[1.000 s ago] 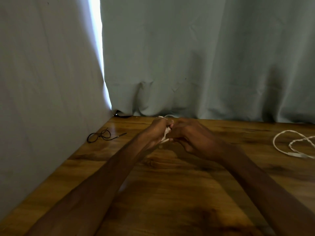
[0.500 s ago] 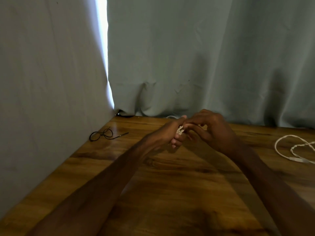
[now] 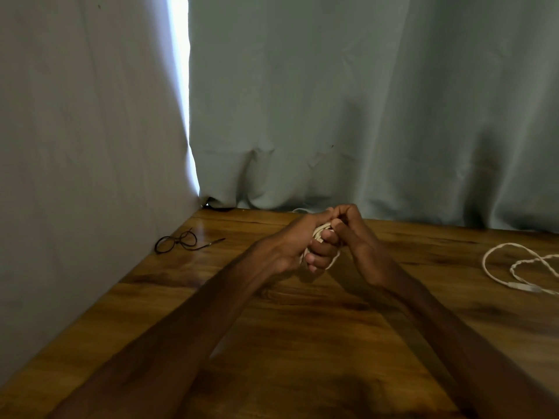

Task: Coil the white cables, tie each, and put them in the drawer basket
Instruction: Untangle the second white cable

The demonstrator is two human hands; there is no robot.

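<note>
A small coil of white cable sits bunched in my left hand, whose fingers curl around it above the wooden table. My right hand meets it from the right, with fingertips pinching at the top of the coil. Most of the coil is hidden by both hands. A second white cable lies loose in open loops on the table at the far right. No drawer basket is in view.
A thin black cable lies looped near the table's left back corner. Grey curtains hang along the back and left sides. A bit of white cable shows at the curtain's foot behind my hands.
My right hand has shifted from beside the coil up to its top. My left hand's fingers have wrapped more fully round the coil, which now shows between the hands.
</note>
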